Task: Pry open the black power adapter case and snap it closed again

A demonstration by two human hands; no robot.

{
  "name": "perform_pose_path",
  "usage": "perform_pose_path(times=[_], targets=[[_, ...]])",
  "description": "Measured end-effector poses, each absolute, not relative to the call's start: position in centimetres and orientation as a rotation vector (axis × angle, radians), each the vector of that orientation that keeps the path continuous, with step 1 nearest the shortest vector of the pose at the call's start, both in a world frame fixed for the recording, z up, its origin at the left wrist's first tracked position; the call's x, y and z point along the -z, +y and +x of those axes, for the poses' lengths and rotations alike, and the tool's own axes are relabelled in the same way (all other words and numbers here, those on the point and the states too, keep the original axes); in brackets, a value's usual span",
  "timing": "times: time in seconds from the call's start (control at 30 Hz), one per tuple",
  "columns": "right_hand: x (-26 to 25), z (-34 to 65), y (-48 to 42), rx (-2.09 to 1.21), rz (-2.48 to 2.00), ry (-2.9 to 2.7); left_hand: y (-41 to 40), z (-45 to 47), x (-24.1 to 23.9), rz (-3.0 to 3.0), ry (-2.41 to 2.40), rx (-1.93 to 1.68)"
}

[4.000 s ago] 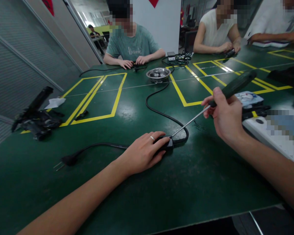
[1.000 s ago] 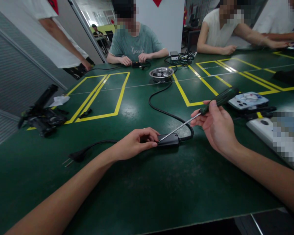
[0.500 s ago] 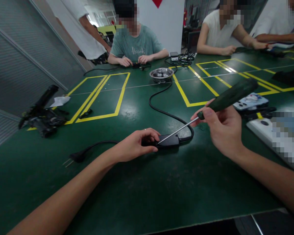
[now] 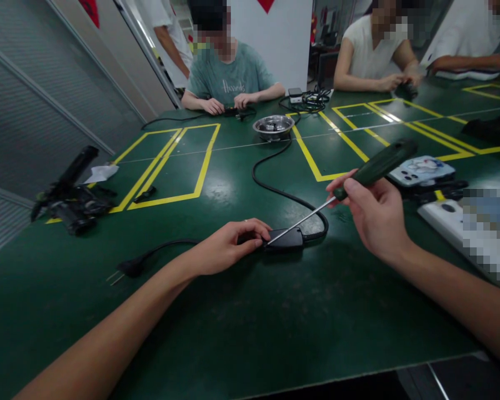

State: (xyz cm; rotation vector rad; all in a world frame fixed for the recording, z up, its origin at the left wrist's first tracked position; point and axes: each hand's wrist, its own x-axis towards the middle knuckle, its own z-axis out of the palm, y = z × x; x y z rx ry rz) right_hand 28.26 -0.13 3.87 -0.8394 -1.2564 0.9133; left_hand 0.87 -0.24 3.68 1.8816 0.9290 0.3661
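Observation:
A black power adapter (image 4: 286,239) lies flat on the green table, with a cord out of each end. My left hand (image 4: 229,247) is closed around the adapter's left end, thumb in front and fingers over the top, hiding that part. In my right hand (image 4: 377,219) a screwdriver with a dark green handle (image 4: 383,164) is held at a slant between thumb and fingers. Its metal shaft (image 4: 306,219) points down to the left, and its tip meets the adapter close to my left fingertips. A two-pin plug (image 4: 131,268) on the left cord rests on the table.
A steel bowl (image 4: 274,127) with small items in it stands beyond the cord. Black gear (image 4: 73,194) lies at the left; a phone (image 4: 423,168) and a white device (image 4: 450,228) are at the right. Several people sit or stand across the table (image 4: 250,333).
My left thumb has drawn in against the adapter. The screwdriver handle has swung slightly left and my right hand shifted a little with it. Across the table, a person now handles a dark object.

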Motion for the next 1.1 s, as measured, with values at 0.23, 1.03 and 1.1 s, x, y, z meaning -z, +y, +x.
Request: perform_pose_path(times=[0.23,1.03,1.1], targets=[[-3.85,28.32,0.16,-0.982,-0.927,-1.231,-0.26,0.97,-3.6,1.881,0.934,-0.37],[-4.19,28.27,-0.01,-0.966,-0.894,-1.187,-0.6,1.77,-4.27,1.829,1.022,-0.363],[-4.14,28.4,-0.03,-1.067,-0.807,-1.154,-0.61,1.8,-4.33,1.827,1.038,-0.354]])
